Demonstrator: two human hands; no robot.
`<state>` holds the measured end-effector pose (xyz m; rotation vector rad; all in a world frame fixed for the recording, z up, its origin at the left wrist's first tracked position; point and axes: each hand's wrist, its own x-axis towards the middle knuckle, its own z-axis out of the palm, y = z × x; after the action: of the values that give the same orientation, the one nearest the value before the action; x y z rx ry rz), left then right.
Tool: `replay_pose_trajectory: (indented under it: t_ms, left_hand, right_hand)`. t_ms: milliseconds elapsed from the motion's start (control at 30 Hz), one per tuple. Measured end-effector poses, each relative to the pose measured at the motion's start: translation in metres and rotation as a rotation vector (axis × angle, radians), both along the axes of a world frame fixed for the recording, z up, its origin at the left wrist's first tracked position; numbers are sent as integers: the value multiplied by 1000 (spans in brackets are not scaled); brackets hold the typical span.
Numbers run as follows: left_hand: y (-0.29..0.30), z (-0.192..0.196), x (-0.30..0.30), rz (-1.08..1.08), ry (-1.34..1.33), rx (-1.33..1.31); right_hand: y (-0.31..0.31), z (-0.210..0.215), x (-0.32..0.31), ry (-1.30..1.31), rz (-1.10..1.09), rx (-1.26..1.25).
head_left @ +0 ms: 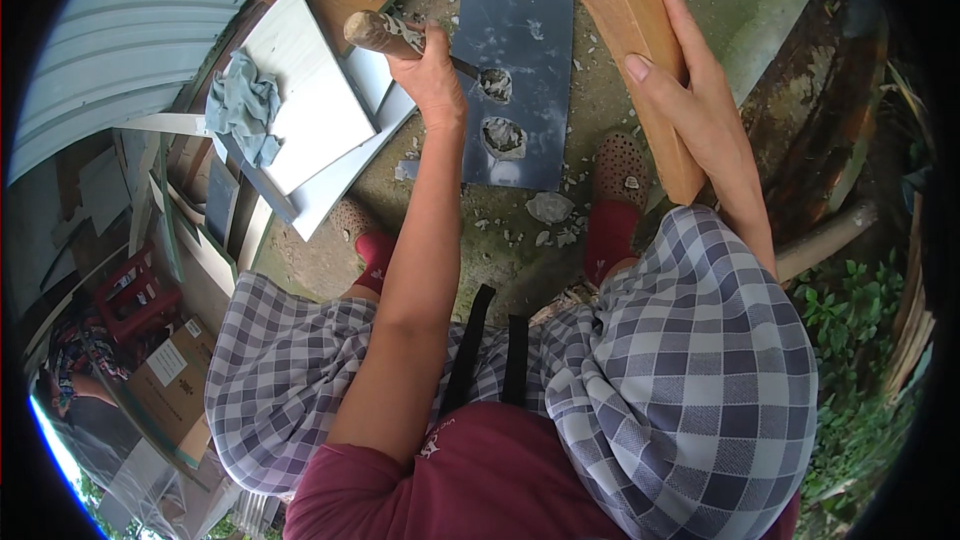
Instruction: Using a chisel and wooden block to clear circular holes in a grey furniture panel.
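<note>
My left hand (432, 70) is clenched round a wooden-handled tool (385, 33), tip on the dark tile (520, 60) at twelve o'clock. Right hand (690, 100) clasps a wooden board (620, 10) at one. Best scrape lightly around the mortar lumps (503, 135).

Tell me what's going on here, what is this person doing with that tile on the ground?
A person sits over a dark grey tile lying on the concrete ground. Their left hand grips a wooden-handled tool whose tip is at one of two rough holes broken into the tile. Their right hand holds a wooden board upright beside the tile. Chips lie scattered around their feet, and a crumpled cloth rests on pale tiles stacked on the left.
</note>
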<state>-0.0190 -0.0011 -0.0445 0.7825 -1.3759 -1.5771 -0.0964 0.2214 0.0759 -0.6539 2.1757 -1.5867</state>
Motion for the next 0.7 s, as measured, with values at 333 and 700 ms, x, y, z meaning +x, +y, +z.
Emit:
replay_pose_trajectory:
  t_ms: [333,700]
  left_hand:
    - [1,-2,-1,6,-40,-40]
    - [4,1,-7,-75,-42,-85]
  right_hand:
    - [-25,59,-23,260,421,-153]
    - [-62,99,-27,637,683,304]
